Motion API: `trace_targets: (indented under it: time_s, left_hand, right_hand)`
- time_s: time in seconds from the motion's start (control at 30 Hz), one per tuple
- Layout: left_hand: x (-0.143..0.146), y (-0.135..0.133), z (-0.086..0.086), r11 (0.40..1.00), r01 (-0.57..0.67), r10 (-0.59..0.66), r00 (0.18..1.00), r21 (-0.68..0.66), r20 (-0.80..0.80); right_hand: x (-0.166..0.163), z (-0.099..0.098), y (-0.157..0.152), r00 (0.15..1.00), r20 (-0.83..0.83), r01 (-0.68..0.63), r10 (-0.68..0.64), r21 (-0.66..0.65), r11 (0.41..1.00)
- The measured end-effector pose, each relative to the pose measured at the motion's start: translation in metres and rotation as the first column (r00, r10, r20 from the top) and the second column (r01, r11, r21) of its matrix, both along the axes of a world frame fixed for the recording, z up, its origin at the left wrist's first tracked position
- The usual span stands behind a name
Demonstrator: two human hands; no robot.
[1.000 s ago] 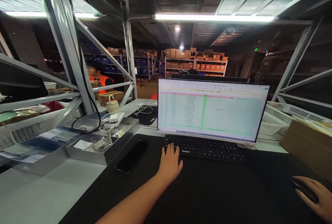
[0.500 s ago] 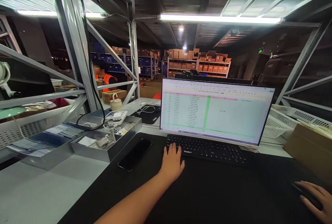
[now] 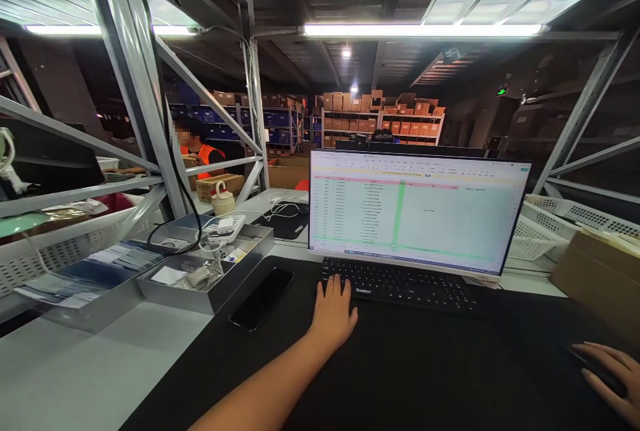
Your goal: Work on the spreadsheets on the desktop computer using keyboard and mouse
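Note:
My left hand lies flat with its fingers spread, the fingertips on the left end of a black keyboard. At the far right, my right hand is curved over a black computer mouse, partly cut off by the view's edge. Behind the keyboard stands a monitor showing a spreadsheet with a green column and a pink header row. Both hands rest on a black desk mat. A black phone lies on the mat, left of my left hand.
Grey trays with papers and small bags stand at the left, a white power strip above them. A cardboard box and white baskets are at the right. Across the desk, a person in an orange vest sits behind metal posts.
The view has shifted slightly. Both hands keep the same places, the left on the keyboard and the right on the mouse.

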State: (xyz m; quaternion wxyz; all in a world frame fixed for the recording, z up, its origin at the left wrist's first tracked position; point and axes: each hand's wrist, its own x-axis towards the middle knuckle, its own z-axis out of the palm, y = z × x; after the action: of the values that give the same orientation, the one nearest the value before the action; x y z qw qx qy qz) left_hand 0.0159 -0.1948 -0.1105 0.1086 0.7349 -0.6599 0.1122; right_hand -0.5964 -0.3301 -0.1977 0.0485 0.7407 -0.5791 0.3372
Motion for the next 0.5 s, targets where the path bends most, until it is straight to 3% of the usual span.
trace_targets:
  time_s: [0.17,0.5]
  left_hand:
    - [0.001,-0.001,-0.001,1.0,0.001,-0.001,1.0,-0.009,0.015]
    - [0.001,-0.001,0.002,1.0,-0.002,0.002,0.998,-0.005,0.069]
  right_hand:
    - [0.009,0.012,0.007,0.998,0.071,-0.003,0.0,0.032,0.999]
    - [0.036,0.045,0.033,0.979,-0.117,0.18,-0.169,0.092,0.979]
